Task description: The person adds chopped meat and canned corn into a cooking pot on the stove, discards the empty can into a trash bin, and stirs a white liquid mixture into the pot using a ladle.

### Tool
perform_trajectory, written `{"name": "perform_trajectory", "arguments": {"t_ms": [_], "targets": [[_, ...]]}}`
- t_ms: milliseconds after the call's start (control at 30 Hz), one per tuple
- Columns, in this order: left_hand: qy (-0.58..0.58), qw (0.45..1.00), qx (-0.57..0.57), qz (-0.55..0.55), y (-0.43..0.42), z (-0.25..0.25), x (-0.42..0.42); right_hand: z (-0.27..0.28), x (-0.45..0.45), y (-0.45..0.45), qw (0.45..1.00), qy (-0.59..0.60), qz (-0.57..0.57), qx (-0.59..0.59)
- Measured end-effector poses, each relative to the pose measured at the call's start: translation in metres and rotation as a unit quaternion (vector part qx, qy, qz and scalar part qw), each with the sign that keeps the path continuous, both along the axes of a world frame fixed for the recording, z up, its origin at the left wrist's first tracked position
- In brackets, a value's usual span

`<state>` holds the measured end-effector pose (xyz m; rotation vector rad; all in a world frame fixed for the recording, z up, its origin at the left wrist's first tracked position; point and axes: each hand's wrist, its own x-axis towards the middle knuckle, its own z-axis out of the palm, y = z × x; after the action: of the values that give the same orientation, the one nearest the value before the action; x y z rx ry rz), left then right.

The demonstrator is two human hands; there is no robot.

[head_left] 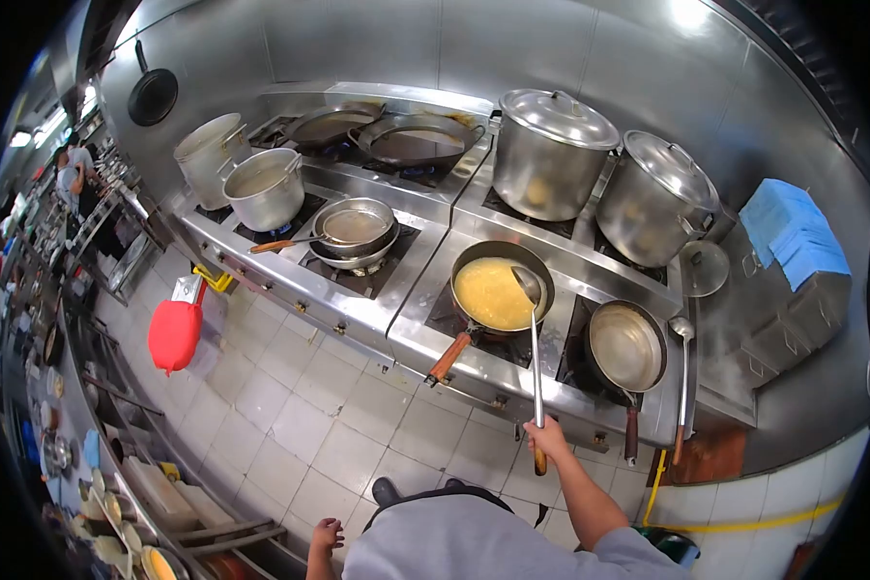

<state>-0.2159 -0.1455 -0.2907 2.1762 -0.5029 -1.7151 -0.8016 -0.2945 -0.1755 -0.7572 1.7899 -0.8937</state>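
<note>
My right hand is closed around the handle of a long metal ladle. The ladle's bowl dips into a yellow, soupy mixture at the right side of a dark frying pan. That pan sits on a front burner, its wooden handle pointing toward me. Low beside my body, my left hand hangs away from the stove, fingers loosely curled and a little apart, with nothing visible in it.
Right of the pan stands another pan, with a second ladle beside it. Two lidded stockpots are behind. Leftward are a strainer, open pots and woks. A red-covered container stands near the stove's left end.
</note>
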Motion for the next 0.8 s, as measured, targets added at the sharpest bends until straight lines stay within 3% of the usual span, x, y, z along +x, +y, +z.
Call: {"name": "perform_trajectory", "arguments": {"t_ms": [67,167,300,500,633,800], "targets": [[-0.004,1.000,0.001,0.009,0.009,-0.002,-0.004,-0.004,0.002,-0.004,0.998,-0.069,-0.008,0.006],[-0.003,1.000,0.001,0.019,0.024,-0.005,-0.013,0.000,0.005,-0.009,0.998,0.025,-0.049,-0.034],[0.018,0.999,0.013,0.044,0.051,-0.017,-0.031,-0.001,0.018,-0.012,0.996,-0.012,-0.068,-0.048],[0.039,0.998,-0.001,0.052,0.067,-0.016,-0.055,-0.003,0.024,-0.012,0.997,0.041,-0.061,-0.026],[0.008,0.999,-0.018,0.037,0.074,-0.015,-0.042,-0.005,0.036,-0.015,0.994,0.074,-0.073,-0.047],[0.037,0.997,0.005,0.072,0.063,-0.038,0.002,0.019,0.065,-0.014,0.995,-0.005,-0.097,-0.037]]}}
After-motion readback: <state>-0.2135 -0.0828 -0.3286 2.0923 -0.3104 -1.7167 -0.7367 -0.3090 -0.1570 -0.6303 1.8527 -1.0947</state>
